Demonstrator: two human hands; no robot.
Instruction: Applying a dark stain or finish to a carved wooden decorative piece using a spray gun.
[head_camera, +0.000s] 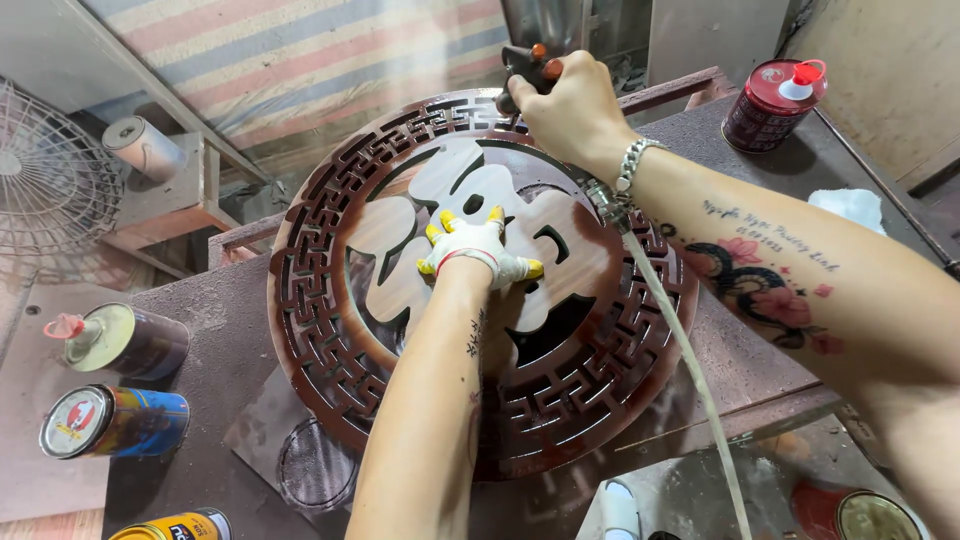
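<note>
While the left hand (478, 252) in its white glove with yellow fingertips presses flat on the middle, the round carved wooden panel (480, 275) lies on the dark work table (200, 380), tipped up a little toward the far side. That hand is spread wide, fingers fanned out, holding nothing; it just pushes down on the pale carved shape at the panel's heart. The forearm reaches up to it from the near edge.

Past that, the bare right hand (572, 110) is closed tight around a small spray gun (528, 72) with a black body and orange knobs. A pale hose (690, 370) runs from the gun back down along the right arm toward the near edge. The gun sits at the far rim of the panel, beyond and a bit to the right of the gloved hand, and its nose points down at the dark brown lattice ring there. So the right hand is over the top rim, and the left is nearer, at the centre.

Off to the left lie some paint cans (115, 420). Far right, a red can (772, 100) with a white and red cap stands on the table.
</note>
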